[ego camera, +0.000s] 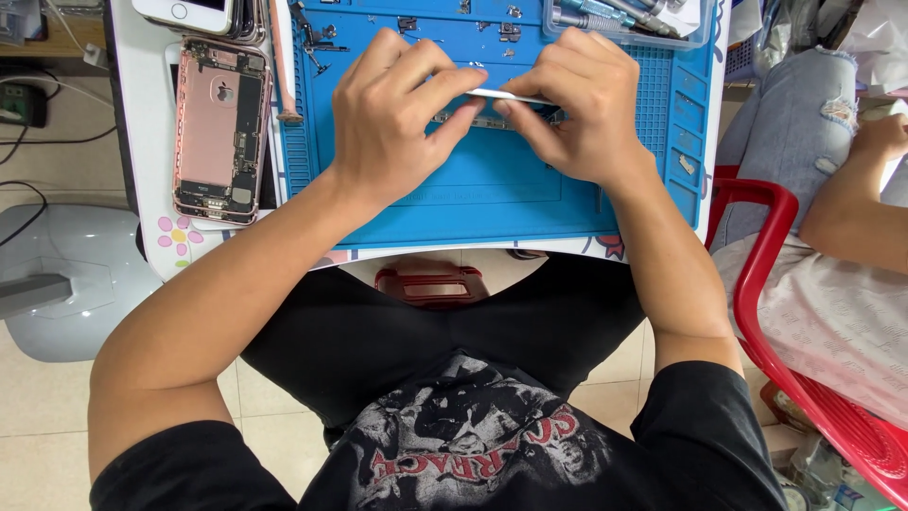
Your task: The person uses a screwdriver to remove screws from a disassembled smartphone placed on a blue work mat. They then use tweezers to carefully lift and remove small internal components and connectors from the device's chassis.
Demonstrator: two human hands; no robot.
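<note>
Your left hand [397, 118] and right hand [582, 109] meet over the middle of the blue work mat [492, 189], knuckles up, close enough that the fingertips nearly touch. Your right hand is closed in a pinch on a thin silvery tool [511, 96], a flat blade that runs across the gap toward your left index finger, whose tip rests on or right at its far end. Your left hand is curled, with thumb and fingers pressing down on a small dark part [482, 121] that lies on the mat just under both sets of fingertips; most of it is hidden by your fingers, so its shape cannot be told.

Beyond your left hand, small screws and brackets [322, 38] lie scattered on the mat. Beyond your right hand sits a clear tray of tools [624, 19]. Out to the left of your left hand, off the mat on the white counter [142, 142], lies an opened pink phone shell [220, 128] with its inner parts showing, and further beyond it a white phone [184, 11]. A thin copper-coloured strip [282, 66] lies between the shell and the mat.

To the right of your right forearm, another person sits in a red chair [757, 265]; their arm [851, 208] rests near their knee, well apart from your hands.
</note>
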